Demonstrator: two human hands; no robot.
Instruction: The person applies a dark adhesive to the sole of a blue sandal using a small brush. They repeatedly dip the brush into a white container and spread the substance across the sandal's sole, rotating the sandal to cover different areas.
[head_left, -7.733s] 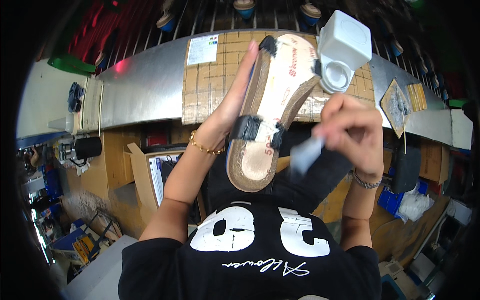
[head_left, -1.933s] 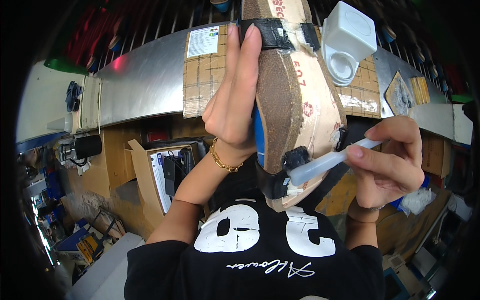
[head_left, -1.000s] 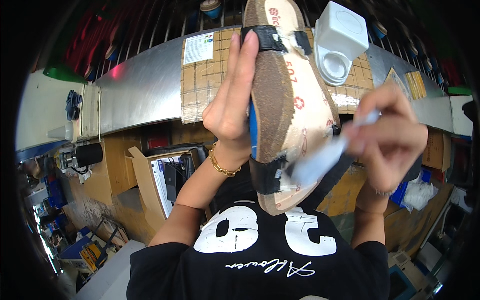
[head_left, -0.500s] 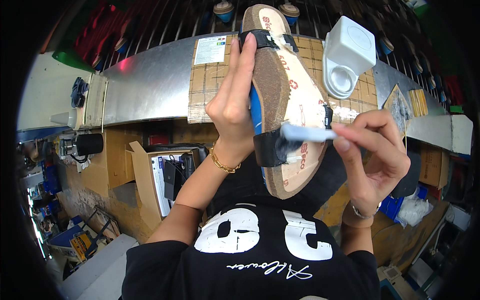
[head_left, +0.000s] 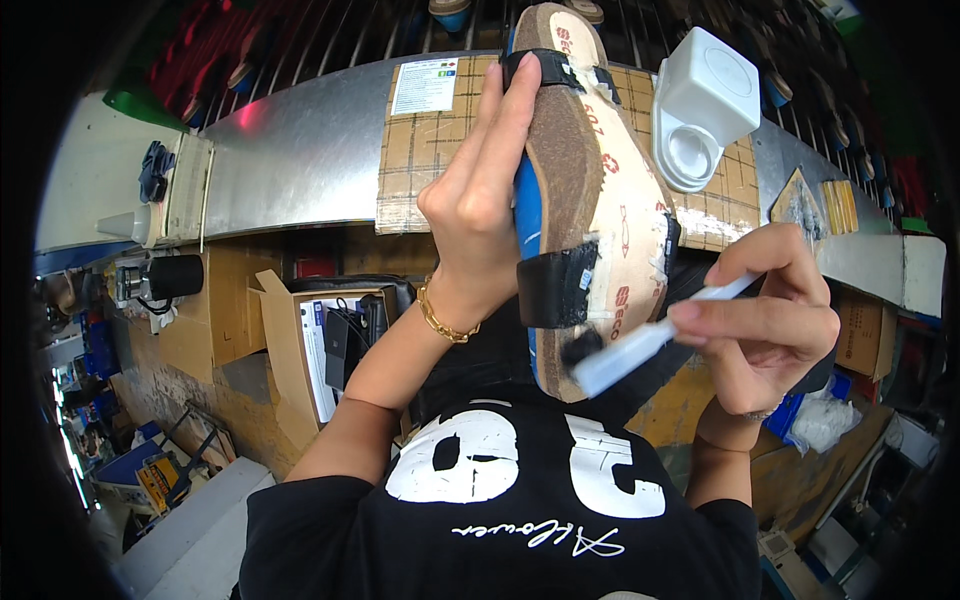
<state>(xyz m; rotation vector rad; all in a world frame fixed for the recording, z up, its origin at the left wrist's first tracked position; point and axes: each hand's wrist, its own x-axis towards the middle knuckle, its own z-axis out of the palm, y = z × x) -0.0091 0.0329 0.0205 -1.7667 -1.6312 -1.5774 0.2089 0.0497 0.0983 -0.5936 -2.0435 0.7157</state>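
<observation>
An upside-down sandal [head_left: 622, 215] stands tilted, toe and heel running away from me, over the table's near edge. Its underside shows a pale insole board rimmed in brown cork, with black strap ends folded onto it and a blue last [head_left: 527, 205] at its left side. My left hand [head_left: 478, 195] grips it from the left, fingers lying along the edge near the far strap. Between the fingers and thumb of my right hand [head_left: 768, 335] is a brush [head_left: 628, 360] with a whitish handle, slightly blurred. Its dark bristles are at the near end of the sole, just below the near strap.
Beyond the sandal, a white plastic pot [head_left: 718, 85] with a round cup stands on cardboard [head_left: 430, 160] over a metal table [head_left: 290, 160]. Racks with more shoes on blue lasts [head_left: 450, 14] line the back. An open carton [head_left: 300, 350] sits lower left.
My right hand has drawn the brush toward me, from the near strap to the sole's near end, and its handle now slants. The sandal has shifted slightly right.
</observation>
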